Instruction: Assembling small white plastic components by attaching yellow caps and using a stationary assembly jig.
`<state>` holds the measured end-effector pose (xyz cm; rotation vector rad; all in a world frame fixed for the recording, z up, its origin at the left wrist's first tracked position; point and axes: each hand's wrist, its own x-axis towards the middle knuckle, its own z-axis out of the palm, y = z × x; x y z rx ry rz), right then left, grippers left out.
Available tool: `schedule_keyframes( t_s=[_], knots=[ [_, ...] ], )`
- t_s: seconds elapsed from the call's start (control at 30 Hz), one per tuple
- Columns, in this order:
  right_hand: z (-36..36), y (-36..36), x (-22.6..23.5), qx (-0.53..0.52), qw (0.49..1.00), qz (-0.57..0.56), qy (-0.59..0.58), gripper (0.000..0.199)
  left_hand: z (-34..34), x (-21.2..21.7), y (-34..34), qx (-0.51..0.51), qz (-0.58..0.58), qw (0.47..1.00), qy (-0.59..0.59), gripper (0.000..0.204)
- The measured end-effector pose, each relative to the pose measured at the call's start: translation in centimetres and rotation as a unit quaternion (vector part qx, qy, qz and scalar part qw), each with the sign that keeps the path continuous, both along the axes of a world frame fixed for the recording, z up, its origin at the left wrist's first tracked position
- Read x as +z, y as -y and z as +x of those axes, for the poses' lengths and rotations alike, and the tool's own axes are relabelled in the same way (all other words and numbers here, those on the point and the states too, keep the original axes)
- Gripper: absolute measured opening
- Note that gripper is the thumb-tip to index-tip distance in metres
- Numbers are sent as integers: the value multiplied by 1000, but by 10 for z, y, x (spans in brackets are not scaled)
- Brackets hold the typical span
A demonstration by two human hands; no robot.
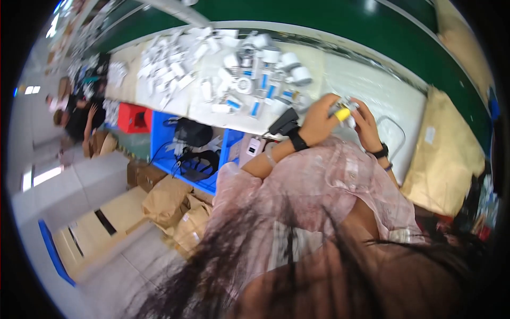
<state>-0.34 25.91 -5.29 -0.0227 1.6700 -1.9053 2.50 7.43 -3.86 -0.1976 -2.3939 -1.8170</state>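
Over the near edge of the white worktable, both hands meet around a small white part with a bright yellow piece. My left hand closes round it from the left, and the fingers of my right hand grip it from the other side. Its exact kind is blurred and partly hidden by the fingers. Just left of my hands lies a pile of white plastic parts, some with blue strips and some round with grey rims. A black device shows beside my left wrist.
Many small white pieces cover the table farther left. A green conveyor belt runs behind. Below stands a blue bin with black cables and a red box. Brown paper lies right. Another person is far left.
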Motion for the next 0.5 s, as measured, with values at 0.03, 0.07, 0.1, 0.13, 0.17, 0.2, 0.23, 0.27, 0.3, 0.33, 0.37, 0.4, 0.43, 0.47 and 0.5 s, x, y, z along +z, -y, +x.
schedule_keyframes(
  t_s=[0.03, 0.07, 0.1, 0.13, 0.17, 0.2, 0.23, 0.27, 0.3, 0.33, 0.37, 0.4, 0.43, 0.47, 0.5],
  knots=[
    [3, 1, 1, 0, 1000, 19, -9, 38, 2, 2, 1, 25, -15, 1000, -8, 25],
    [3, 2, -1, -3, 999, 38, -19, 37, 4, 3, 2, 26, -9, 1000, -3, 26],
    [4, 4, 1, 11, 998, 49, -24, 38, 8, 5, 3, 32, -1, 999, 1, 26],
    [4, 3, 0, 20, 997, 62, -29, 39, 9, 6, 3, 53, -13, 999, -7, 26],
    [3, -1, -8, 15, 998, 55, -32, 39, 10, 8, 2, 31, -4, 999, 23, 27],
    [4, -2, -15, 9, 998, 51, -33, 39, 11, 9, 2, 8, 7, 999, 53, 29],
    [6, 1, -9, -1, 998, 58, -25, 39, 12, 7, 3, 25, 0, 999, 47, 29],
    [5, 5, -10, 15, 998, 51, -31, 39, 14, 2, 4, 41, -1, 998, 42, 28],
    [4, 3, -12, 28, 997, 61, -38, 39, 15, 1, 4, 51, -1, 998, 37, 28],
    [2, 2, -14, 39, 996, 72, -45, 39, 16, 0, 5, 62, -3, 998, 32, 28],
    [2, 3, -17, 38, 996, 67, -42, 39, 18, -1, 7, 57, -14, 998, 33, 27],
    [2, 4, -16, 44, 996, 66, -46, 39, 18, 0, 8, 48, -24, 998, 35, 27],
    [2, 5, -14, 35, 997, 56, -38, 39, 18, 3, 9, 41, -13, 998, 49, 27],
    [2, 6, -13, 26, 998, 46, -28, 39, 17, 3, 11, 45, -13, 998, 47, 27],
    [2, 7, -12, 24, 998, 44, -29, 39, 17, 0, 11, 43, -11, 998, 38, 29]
  ],
)
